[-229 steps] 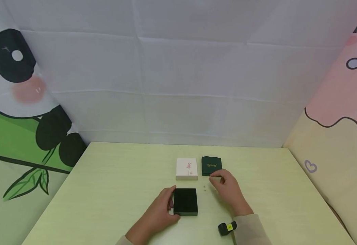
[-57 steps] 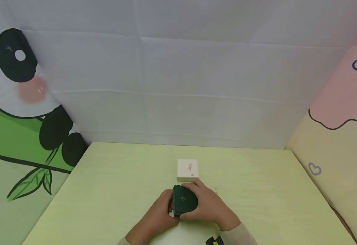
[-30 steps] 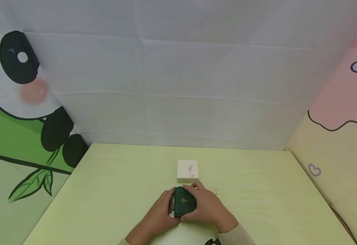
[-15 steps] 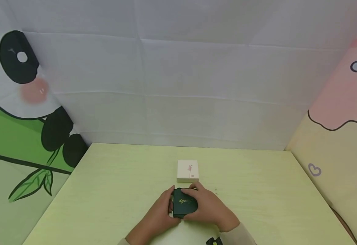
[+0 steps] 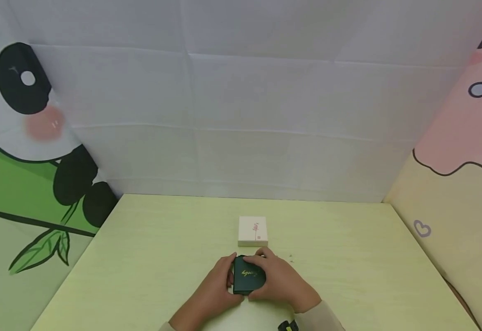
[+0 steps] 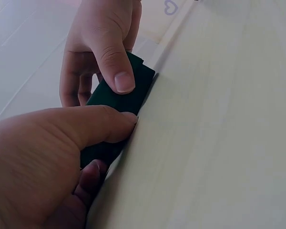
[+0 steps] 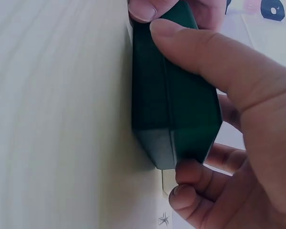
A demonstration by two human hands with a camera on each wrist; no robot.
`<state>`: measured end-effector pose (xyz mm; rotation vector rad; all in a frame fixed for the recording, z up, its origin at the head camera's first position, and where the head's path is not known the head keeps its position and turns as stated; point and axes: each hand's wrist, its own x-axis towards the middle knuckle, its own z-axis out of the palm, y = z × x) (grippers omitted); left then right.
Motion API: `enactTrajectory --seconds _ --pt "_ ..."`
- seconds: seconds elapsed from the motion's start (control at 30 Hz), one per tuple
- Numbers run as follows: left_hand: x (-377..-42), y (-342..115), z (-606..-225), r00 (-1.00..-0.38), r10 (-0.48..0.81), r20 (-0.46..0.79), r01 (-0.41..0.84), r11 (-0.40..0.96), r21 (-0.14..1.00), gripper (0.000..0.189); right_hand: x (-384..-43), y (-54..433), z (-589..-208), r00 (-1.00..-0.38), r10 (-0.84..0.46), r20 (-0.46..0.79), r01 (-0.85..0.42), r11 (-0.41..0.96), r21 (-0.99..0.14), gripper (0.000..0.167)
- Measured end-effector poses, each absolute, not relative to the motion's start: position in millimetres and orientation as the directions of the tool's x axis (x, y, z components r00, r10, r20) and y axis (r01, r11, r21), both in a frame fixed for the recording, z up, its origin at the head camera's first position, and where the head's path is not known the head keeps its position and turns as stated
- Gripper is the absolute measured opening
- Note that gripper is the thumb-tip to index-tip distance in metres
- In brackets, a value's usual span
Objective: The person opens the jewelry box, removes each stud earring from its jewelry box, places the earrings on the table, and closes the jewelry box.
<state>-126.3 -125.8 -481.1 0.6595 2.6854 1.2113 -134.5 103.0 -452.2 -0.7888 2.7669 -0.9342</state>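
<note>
A small dark green gift box [image 5: 249, 275] with gold lettering on its lid stands on the table between both hands. My left hand [image 5: 214, 290] grips its left side, thumb at the near edge and forefinger at the far corner. From the right, my right hand [image 5: 283, 281] holds the lid [image 7: 193, 102], thumb and forefinger on opposite edges. A seam runs between lid and base [image 7: 150, 95] in the right wrist view. The left wrist view shows both thumbs against the box's near side [image 6: 117, 98]. The inside of the box is hidden.
A white box [image 5: 252, 230] with a pink flower print stands just behind the green one. Tiny pieces [image 5: 291, 258] lie to the right of my right hand on the pale table [image 5: 174, 239]. A white cloth wall [image 5: 245, 115] rises at the back.
The green lettered lid has come from the back right onto the black-topped base, carried by my right hand. Over the last second it has settled squarer and slightly lower; my left hand has hardly moved.
</note>
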Motion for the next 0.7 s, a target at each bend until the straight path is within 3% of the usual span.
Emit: enactTrajectory --seconds 0.7 --pt "-128.1 -124.3 -479.2 -0.911 0.413 0.018 0.274 0.57 0.774 0.099 -139.5 106.3 -453.8 -0.847 -0.53 0.04 -0.442 0.66 -0.608 0.084"
